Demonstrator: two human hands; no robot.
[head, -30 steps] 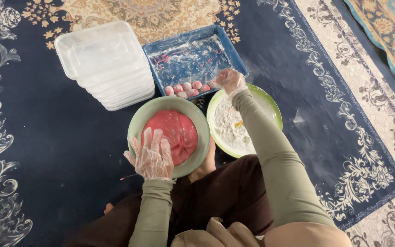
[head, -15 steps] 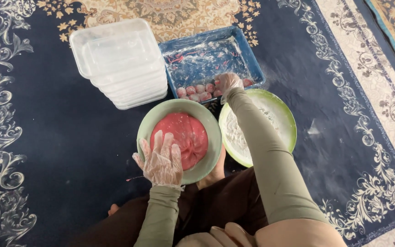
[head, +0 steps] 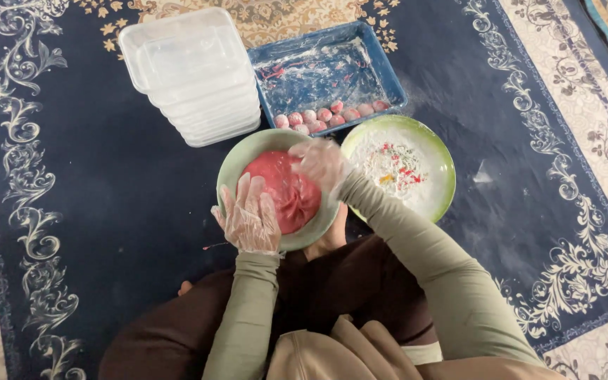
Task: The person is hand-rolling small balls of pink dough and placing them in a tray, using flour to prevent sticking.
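A green bowl (head: 237,163) in front of me holds a lump of red dough (head: 286,193). My left hand (head: 250,218), in a thin clear glove, rests with spread fingers on the bowl's near rim and the dough's edge. My right hand (head: 323,163), also gloved and blurred, is over the far right part of the dough, fingers curled down onto it. Whether it grips any dough I cannot tell. Behind the bowl a blue tray (head: 381,67) dusted with flour holds a row of several pink dough balls (head: 328,115) along its near edge.
A green plate (head: 441,158) with white powder and coloured sprinkles lies right of the bowl. A stack of clear plastic lidded boxes (head: 191,70) stands at the back left. Everything sits on a dark blue patterned carpet (head: 86,183). My knees fill the bottom of the view.
My right hand has come back from the pink balls at the tray's near edge to the red dough in the bowl. My left hand stayed on the bowl.
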